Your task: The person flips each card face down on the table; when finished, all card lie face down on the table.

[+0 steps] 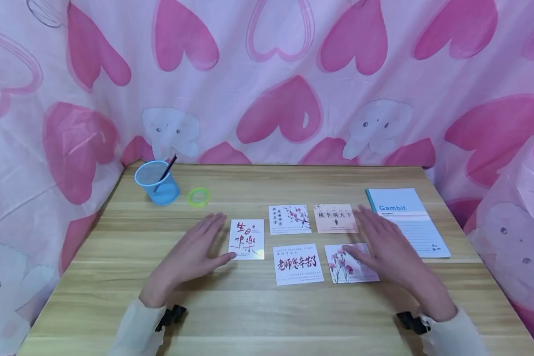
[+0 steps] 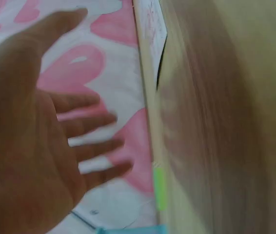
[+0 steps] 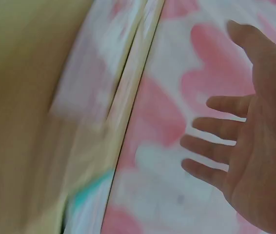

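Cards (image 1: 297,266) legible in head view, blurry in right wrist view.

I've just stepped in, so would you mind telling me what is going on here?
A person's left hand and right hand are open above a table, holding nothing. The left is beside the leftmost card, and the right partly hides the near right card in the head view. Three more cards lie between them. A cup holding a pen stands at the back left beside a ring; a notebook lies at the right.
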Available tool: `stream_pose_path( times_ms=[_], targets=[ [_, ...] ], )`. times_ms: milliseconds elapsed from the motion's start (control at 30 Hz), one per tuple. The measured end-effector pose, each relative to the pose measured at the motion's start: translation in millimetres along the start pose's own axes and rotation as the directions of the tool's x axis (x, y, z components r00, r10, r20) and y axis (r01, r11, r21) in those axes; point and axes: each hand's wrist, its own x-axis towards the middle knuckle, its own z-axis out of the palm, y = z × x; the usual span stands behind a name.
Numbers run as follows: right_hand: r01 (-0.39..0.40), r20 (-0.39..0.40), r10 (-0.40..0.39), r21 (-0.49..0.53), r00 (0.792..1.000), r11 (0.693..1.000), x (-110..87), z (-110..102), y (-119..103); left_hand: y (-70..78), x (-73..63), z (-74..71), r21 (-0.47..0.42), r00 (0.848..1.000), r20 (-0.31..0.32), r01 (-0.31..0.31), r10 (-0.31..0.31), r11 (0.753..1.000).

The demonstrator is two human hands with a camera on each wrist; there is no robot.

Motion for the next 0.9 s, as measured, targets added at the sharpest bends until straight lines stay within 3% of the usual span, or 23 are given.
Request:
stream_pose_path(
  times_ms=[133, 400, 633, 800, 900],
  targets=[
    [0.159, 0.072, -0.163, 0.061, 0.984, 0.985, 29.7, 9.2, -34.8, -4.7, 18.9, 2.0, -0.087, 0.997, 0.072, -0.029, 0.035, 0.996],
    [0.332, 0.181, -0.343, 0.085, 0.922, 0.939, 98.3, 36.2, -94.3, -9.6, 50.0, 6.6, -0.004, 0.991, 0.134, -0.023, 0.023, 1.000],
    [0.372, 0.310, -0.368, 0.046, 0.877, 0.927, 136.1, 62.4, -119.8, -12.3, 52.5, 8.0, 0.016, 0.983, 0.185, 0.006, -0.009, 1.000],
    [0.382, 0.401, -0.357, 0.018, 0.844, 0.924, 143.9, 75.3, -126.4, -15.0, 52.1, 12.7, 0.026, 0.976, 0.217, -0.005, -0.001, 1.000],
    [0.396, 0.408, -0.361, -0.003, 0.839, 0.918, 146.1, 78.7, -127.1, -15.9, 53.1, 13.9, 0.036, 0.976, 0.218, -0.009, 0.001, 0.999]
  ],
)
